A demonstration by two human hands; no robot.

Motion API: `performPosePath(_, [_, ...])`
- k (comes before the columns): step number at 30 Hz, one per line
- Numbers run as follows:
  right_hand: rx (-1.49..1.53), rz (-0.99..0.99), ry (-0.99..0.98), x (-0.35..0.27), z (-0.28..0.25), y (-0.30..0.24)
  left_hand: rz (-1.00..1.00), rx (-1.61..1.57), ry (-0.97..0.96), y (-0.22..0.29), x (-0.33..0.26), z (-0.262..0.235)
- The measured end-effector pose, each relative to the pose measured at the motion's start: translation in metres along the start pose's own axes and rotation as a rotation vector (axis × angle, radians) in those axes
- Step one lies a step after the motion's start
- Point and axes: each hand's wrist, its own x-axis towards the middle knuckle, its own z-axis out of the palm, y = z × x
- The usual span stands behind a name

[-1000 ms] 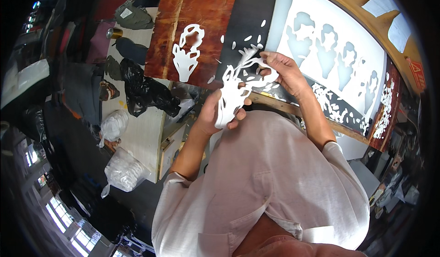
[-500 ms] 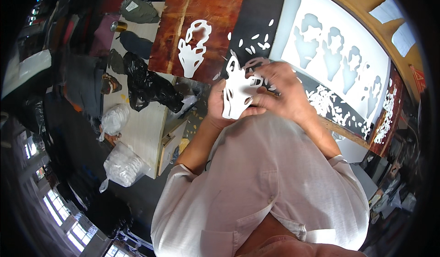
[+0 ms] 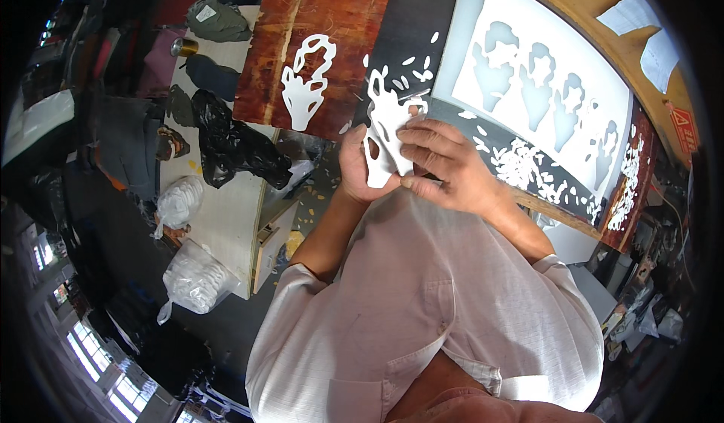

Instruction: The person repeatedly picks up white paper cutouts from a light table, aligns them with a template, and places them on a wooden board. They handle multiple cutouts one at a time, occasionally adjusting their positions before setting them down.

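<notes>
A white cut-out piece (image 3: 386, 125) with several oval and slanted holes stands tilted between my hands, its narrow end toward me. My left hand (image 3: 354, 163) cradles it from the left and beneath, closed round its edge. On the other side, my right hand (image 3: 445, 159) has its fingers bent over the right edge and the thumb near the lower tip; part of the piece is hidden behind them. A similar white cut-out (image 3: 303, 97) with a looped top lies flat on the reddish-brown board (image 3: 260, 83), beyond my left hand.
Small white offcuts (image 3: 520, 165) are scattered on the black strip at right. Behind them lies a white sheet (image 3: 501, 0) with several cut-out shapes. Along the left, a pale bench (image 3: 234, 219) carries a black plastic bag (image 3: 241, 147), a can (image 3: 183, 47) and clear bags (image 3: 197, 276) of white items.
My right hand's fingers have come down onto the piece's right edge, where they were moving over its upper part. The piece has turned slightly. The whole view has shifted a little.
</notes>
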Motion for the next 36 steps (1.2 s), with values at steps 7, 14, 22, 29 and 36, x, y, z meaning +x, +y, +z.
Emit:
performPosePath(7, [0.141, 0.412, 0.415, 0.002, -0.014, 0.006, -0.260, -0.005, -0.033, 0.009, 0.000, -0.002])
performPosePath(14, [1.015, 0.841, 0.777, -0.007, -0.061, 0.071, -0.276, 0.101, -0.036, 0.016, -0.013, 0.000])
performPosePath(22, [1.431, 0.807, 0.846, -0.022, -0.056, 0.067, -0.179, -0.061, -0.038, -0.004, -0.014, 0.001])
performPosePath(29, [1.783, 1.032, 0.531, -0.022, -0.012, 0.004, 0.047, 0.161, -0.012, -0.013, 0.021, -0.003])
performPosePath(36, [1.661, 1.286, 0.188, -0.024, 0.007, -0.005, 0.017, 0.011, 0.011, -0.008, 0.037, 0.016])
